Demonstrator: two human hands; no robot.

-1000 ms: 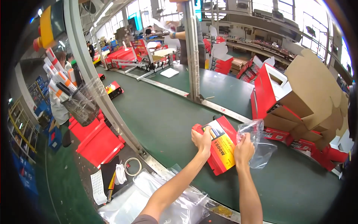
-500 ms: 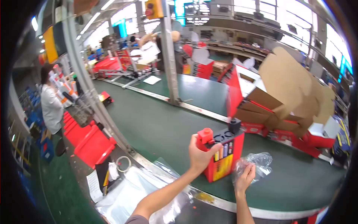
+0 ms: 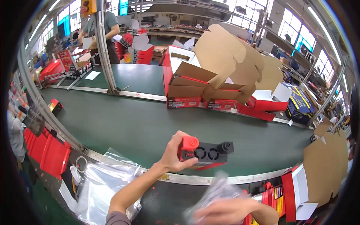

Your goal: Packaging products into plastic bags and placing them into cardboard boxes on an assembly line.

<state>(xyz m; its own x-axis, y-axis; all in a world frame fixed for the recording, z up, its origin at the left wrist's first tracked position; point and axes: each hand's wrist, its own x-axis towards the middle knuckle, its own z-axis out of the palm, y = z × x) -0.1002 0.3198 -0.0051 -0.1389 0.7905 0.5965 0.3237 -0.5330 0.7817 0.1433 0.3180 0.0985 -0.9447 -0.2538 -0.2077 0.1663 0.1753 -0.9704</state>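
A battery-shaped red unit [image 3: 207, 149] with a black top stands on the green belt [image 3: 123, 120], near its front edge. Its top carries two round fan grilles, a red post at the left and a black post at the right. My left hand [image 3: 173, 155] is closed round its left end, by the red post. Closer to me, my right hand [image 3: 230, 210] is blurred by motion, with a crumpled clear plastic bag [image 3: 217, 190] at its fingers. Flat clear plastic bags [image 3: 101, 187] lie on the near table, left of my right hand.
Open red-and-brown cartons [image 3: 187, 86] line the belt's far rail, beside a dark blue box [image 3: 300, 103]. Another open carton [image 3: 288, 195] stands at the near right. A metal post [image 3: 105, 52] rises beyond the belt. Red trays [image 3: 54, 155] and a tape roll [image 3: 81, 164] sit left. A co-worker [image 3: 110, 30] stands behind.
The view has swung to the right. My right hand has drawn the plastic bag back toward me, off the belt and over the near table. My left hand still grips the unit.
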